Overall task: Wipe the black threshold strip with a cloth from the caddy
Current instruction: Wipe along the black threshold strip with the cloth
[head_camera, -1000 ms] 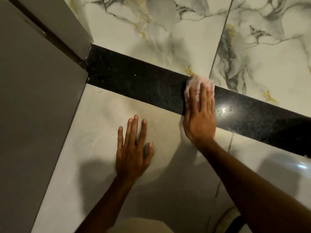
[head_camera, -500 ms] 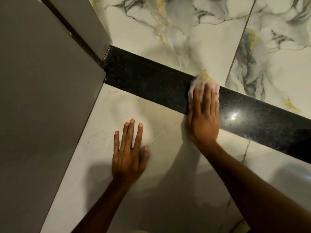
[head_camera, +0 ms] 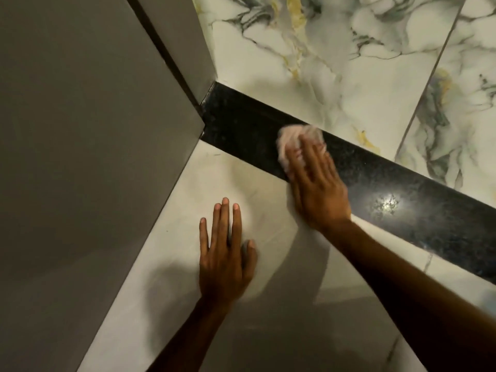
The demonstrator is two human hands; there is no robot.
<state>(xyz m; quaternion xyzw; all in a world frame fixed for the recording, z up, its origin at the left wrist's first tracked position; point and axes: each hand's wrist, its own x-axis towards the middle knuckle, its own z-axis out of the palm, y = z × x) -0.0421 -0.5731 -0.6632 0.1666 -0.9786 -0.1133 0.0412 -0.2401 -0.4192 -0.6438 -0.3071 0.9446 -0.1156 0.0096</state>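
Note:
The black threshold strip (head_camera: 397,189) runs diagonally across the floor, from the door frame at upper left down to the right edge. My right hand (head_camera: 316,189) lies flat on it and presses a pale pinkish cloth (head_camera: 291,139) against the strip; the cloth pokes out beyond my fingertips and is blurred. My left hand (head_camera: 225,253) rests flat on the plain light tile below the strip, fingers spread, holding nothing. No caddy is in view.
A grey door panel and frame (head_camera: 88,157) fill the left side and meet the strip's left end. Marble-veined tiles (head_camera: 335,63) lie beyond the strip. A light glare (head_camera: 387,205) shines on the strip to the right of my hand.
My right hand has slid the cloth leftward along the strip, toward the door frame. My left hand stays planted on the tile. The view has shifted so the frame sits further right.

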